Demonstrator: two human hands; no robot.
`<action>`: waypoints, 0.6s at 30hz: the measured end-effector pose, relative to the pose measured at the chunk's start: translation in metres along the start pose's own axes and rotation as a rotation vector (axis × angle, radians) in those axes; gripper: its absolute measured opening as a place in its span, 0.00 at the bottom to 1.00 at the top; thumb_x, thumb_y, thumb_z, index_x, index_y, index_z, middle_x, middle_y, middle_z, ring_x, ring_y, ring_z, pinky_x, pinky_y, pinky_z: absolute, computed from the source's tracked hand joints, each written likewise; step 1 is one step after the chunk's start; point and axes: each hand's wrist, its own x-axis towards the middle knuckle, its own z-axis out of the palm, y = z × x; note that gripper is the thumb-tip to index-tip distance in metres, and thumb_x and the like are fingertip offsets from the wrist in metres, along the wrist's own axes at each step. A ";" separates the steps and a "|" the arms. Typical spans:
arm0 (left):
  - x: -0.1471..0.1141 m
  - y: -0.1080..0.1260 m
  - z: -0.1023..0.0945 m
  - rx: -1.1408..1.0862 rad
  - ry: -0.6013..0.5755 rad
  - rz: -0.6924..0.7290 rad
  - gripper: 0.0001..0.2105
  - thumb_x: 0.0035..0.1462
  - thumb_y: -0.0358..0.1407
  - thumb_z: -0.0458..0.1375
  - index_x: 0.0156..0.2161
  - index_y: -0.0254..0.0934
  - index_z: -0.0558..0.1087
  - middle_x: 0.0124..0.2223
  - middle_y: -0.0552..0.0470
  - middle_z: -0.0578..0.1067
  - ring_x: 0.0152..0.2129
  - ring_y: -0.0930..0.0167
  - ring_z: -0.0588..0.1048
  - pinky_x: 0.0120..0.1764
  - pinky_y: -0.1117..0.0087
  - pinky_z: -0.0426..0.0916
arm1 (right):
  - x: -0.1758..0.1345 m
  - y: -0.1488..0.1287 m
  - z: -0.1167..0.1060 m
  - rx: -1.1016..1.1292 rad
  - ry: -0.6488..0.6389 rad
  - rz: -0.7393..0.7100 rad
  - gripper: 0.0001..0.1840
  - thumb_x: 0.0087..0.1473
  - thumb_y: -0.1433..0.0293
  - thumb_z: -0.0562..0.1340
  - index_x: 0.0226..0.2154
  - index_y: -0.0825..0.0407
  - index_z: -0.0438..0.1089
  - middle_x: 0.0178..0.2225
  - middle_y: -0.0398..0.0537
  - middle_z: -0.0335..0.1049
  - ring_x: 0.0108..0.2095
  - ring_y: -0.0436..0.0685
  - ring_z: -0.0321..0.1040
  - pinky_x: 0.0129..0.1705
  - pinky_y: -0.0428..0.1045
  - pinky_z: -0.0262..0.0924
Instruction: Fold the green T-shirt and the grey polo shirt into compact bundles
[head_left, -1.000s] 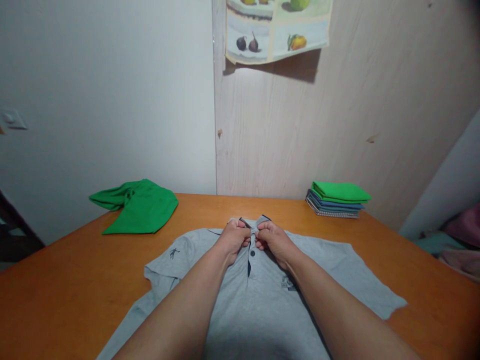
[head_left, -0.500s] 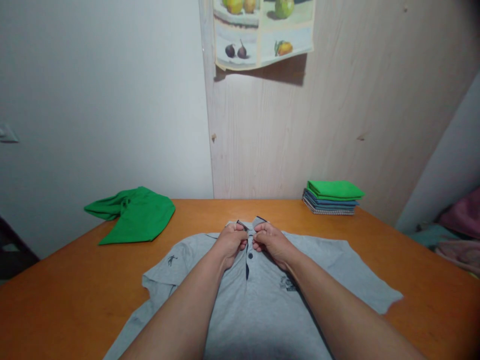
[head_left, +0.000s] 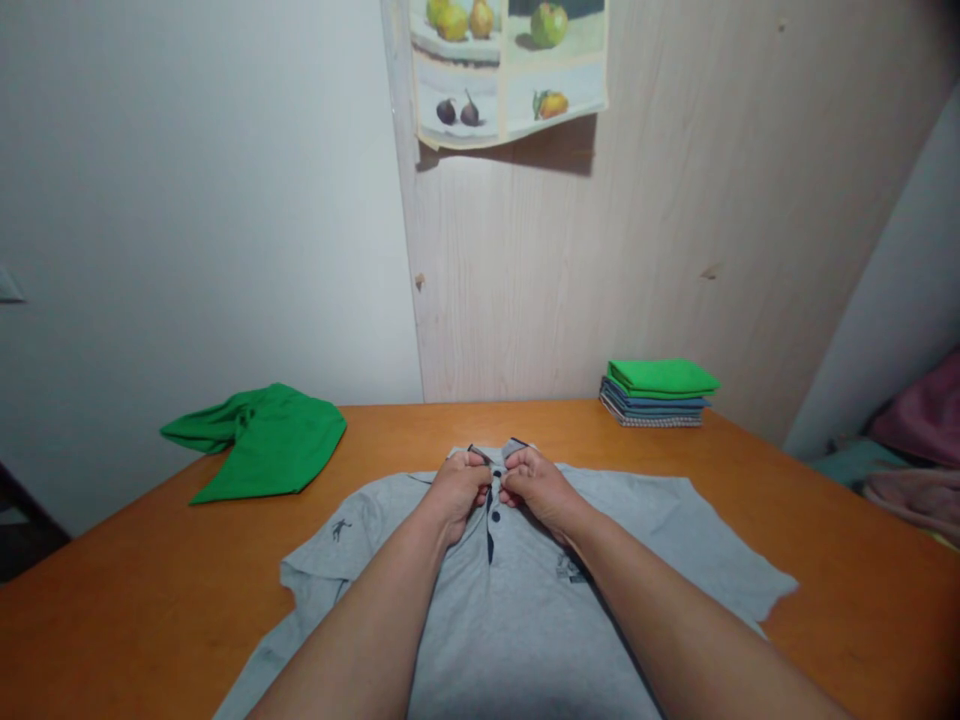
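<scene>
A grey short-sleeved polo shirt (head_left: 510,630) lies spread front side up, its collar toward the wall. My left hand (head_left: 463,488) pinches the left edge of the button placket just below the collar. Opposite it, my right hand (head_left: 536,485) grips the other side of the placket, with fingers curled in. Between the two hands a dark button (head_left: 496,474) shows, and a second button (head_left: 496,517) sits lower down. The collar tips stand up a little above my fingers. My forearms cover parts of the shirt's chest, including some of a small dark print.
On the orange-brown table (head_left: 150,590), a crumpled green garment (head_left: 289,440) rests at the back left. A stack of folded clothes (head_left: 658,392), bright green on top, sits at the back right. Pink and teal fabrics (head_left: 919,430) lie beyond the right edge. A fruit poster (head_left: 510,75) hangs on the wall.
The upper button now shows between my hands, where fingers and cloth hid it before. Both hands keep their hold at the collar. The camera view has shifted slightly.
</scene>
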 end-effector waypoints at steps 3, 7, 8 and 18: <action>-0.002 0.000 0.001 0.016 0.019 0.024 0.15 0.37 0.25 0.58 0.34 0.38 0.64 0.22 0.61 0.68 0.16 0.76 0.68 0.20 0.77 0.57 | 0.002 0.004 0.000 -0.040 0.033 -0.026 0.15 0.41 0.66 0.65 0.32 0.48 0.59 0.18 0.34 0.66 0.20 0.50 0.65 0.24 0.45 0.57; -0.006 0.002 0.003 0.046 0.065 0.053 0.17 0.38 0.24 0.58 0.36 0.39 0.62 0.21 0.63 0.67 0.16 0.77 0.66 0.20 0.77 0.56 | 0.005 0.007 -0.003 -0.146 0.089 -0.073 0.10 0.41 0.67 0.65 0.27 0.48 0.62 0.17 0.34 0.64 0.19 0.49 0.60 0.23 0.45 0.53; -0.007 0.002 0.004 0.054 0.076 0.059 0.17 0.39 0.24 0.58 0.36 0.39 0.62 0.20 0.64 0.66 0.15 0.77 0.65 0.20 0.77 0.56 | 0.006 0.007 -0.004 -0.177 0.103 -0.085 0.09 0.41 0.68 0.64 0.26 0.49 0.63 0.17 0.34 0.63 0.19 0.49 0.59 0.23 0.45 0.51; -0.007 0.001 0.006 0.098 0.081 0.121 0.16 0.42 0.26 0.58 0.38 0.40 0.61 0.21 0.65 0.66 0.15 0.78 0.63 0.22 0.77 0.55 | 0.005 0.005 -0.003 -0.293 0.126 -0.109 0.09 0.45 0.64 0.65 0.22 0.50 0.67 0.17 0.38 0.64 0.20 0.50 0.59 0.25 0.46 0.51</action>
